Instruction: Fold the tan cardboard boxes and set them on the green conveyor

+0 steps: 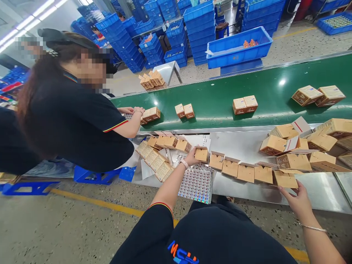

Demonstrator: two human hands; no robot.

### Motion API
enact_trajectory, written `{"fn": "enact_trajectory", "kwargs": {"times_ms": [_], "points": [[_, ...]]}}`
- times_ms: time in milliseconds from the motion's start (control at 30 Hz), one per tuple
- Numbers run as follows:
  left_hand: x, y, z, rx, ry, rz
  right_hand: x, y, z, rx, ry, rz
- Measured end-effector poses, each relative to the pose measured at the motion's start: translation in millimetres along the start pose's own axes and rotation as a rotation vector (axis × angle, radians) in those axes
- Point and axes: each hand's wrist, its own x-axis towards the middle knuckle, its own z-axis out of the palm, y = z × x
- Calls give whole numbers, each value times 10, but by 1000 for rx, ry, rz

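My left hand [191,157] is closed on a small brown cardboard box [201,155] at the left end of a row of similar boxes with raised lid flaps. At the row's other end, my right hand [298,198] has its thumb and fingers around the corner of the last box [286,179]. Between the hands stand several more cartons [245,173] side by side on the metal table [233,187]. Below my left forearm lies a sheet of small shiny stickers [194,183]. Left of that hand, several boxes [156,162] lie in a slanted row.
Beyond the table runs a green conveyor belt [209,97] carrying spaced-out closed boxes [245,105]. A pile of open cartons [295,161] stands at right. On my left, a co-worker [82,106] handles boxes at the belt. Blue crates [199,33] are stacked behind.
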Motion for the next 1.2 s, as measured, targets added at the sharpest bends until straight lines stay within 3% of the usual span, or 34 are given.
{"fn": "enact_trajectory", "kwargs": {"times_ms": [133, 267, 400, 533, 633, 733, 867, 1000, 1100, 1200], "points": [[-210, -150, 94, -21, -31, -30, -55, -48, 59, 15, -12, 55], [-317, -304, 216, -251, 81, -90, -41, 62, 178, 183, 16, 123], [-233, -331, 287, -492, 180, -166, -18, 113, 328, 376, 60, 156], [-111, -292, 339, -550, 253, -312, 3, 108, 422, 376, 45, 134], [-78, -243, 336, -548, 260, -317, 51, 135, 446, 375, 56, 125], [-80, -170, 370, -550, 223, -263, 72, 128, 527, 389, 134, 110], [-120, -124, 640, -462, 58, -175, -112, 2, 864, 319, 12, 33], [-260, -203, 889, -392, 28, -158, -429, -36, 1174, 397, -24, 48], [-348, -222, 810, -303, 27, -136, -539, 63, 1158, 498, -31, 136], [-319, -124, 599, -216, 40, -88, -519, 161, 978, 531, 17, 171]]}}
